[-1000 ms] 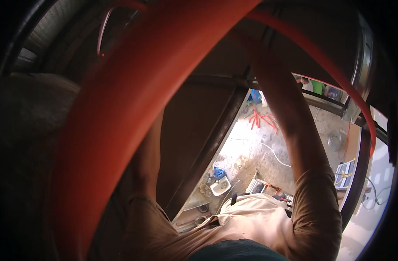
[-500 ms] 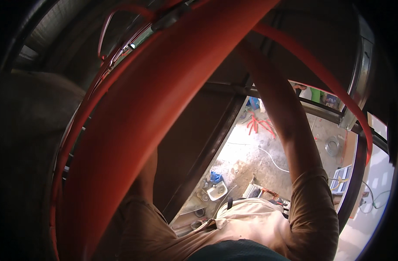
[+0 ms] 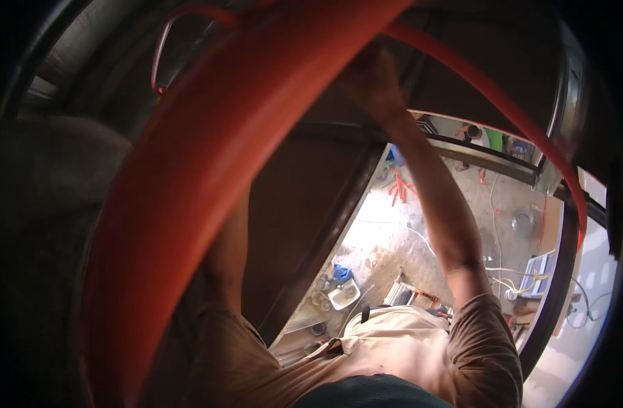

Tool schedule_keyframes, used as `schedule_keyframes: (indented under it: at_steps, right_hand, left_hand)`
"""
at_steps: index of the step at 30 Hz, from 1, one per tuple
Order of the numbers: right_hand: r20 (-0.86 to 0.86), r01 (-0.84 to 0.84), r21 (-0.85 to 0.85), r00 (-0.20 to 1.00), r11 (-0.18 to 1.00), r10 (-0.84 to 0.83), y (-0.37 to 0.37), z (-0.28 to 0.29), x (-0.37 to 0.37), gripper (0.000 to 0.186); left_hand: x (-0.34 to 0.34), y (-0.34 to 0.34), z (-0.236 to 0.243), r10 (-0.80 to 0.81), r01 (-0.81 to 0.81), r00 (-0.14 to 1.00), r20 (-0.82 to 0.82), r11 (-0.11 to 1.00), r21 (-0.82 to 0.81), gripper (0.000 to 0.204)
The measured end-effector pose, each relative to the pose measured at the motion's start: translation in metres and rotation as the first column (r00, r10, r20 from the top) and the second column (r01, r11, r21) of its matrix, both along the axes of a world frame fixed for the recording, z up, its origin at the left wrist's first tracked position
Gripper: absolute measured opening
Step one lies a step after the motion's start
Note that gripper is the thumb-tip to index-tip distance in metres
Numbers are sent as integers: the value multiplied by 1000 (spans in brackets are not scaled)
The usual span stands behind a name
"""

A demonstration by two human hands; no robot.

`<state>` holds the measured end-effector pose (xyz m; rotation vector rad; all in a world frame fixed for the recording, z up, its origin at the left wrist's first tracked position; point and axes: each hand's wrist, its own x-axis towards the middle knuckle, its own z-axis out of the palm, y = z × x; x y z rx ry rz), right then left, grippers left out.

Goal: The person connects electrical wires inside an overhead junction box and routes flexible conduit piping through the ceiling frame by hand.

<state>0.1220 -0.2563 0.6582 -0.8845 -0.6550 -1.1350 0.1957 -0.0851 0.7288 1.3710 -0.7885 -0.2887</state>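
A thick red flexible tube (image 3: 209, 204), close to the camera, sweeps from the lower left to the top and covers much of the view. My right arm reaches up past it. My right hand (image 3: 376, 81) is at the upper middle in shadow, close by the tube's edge. Its fingers are dark and partly hidden, so any grip on the tube cannot be made out. Of my left arm, the forearm (image 3: 228, 262) shows below the tube; the left hand is hidden behind it. A thinner red tube (image 3: 485, 95) arcs down to the right.
Dark metal framing (image 3: 332, 224) surrounds an opening onto the floor below. Down there are red tube offcuts (image 3: 398, 189), a white basin (image 3: 344, 294), a blue bag (image 3: 341, 273), a coil of wire (image 3: 523, 222) and pale cables. Another person (image 3: 473, 134) is beyond a beam.
My right forearm has shifted left, and its hand now shows beside the thick tube. That tube has moved slightly left and covers the thin red lines behind it.
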Motion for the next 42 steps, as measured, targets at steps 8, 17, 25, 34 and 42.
schedule_keyframes:
  at_steps: [8,17,25,34,42]
  right_hand:
    - [-402,571,-270,665,775,-630,31,28,2,30]
    - [-238,631,-165,720,758,-652,27,18,-9,16]
    - [-356,316,-209,857,926,-373,8,3,-10,15]
    - [-278,132,-270,938,954,-208,8,-35,-36,9]
    - [-154,-97,-117,985,988,78,7,-41,-27,18]
  left_hand:
    - [18,4,-9,5,0,995,96,998,-57,16]
    - [10,3,-5,42,-44,995,96,999,16,17]
    - [-5,1,-3,111,-118,978,179,993,29,18]
    - [-14,-6,-14,289,-290,870,401,955,-59,16]
    - [-28,-1,-3,115,-112,971,212,993,-27,17]
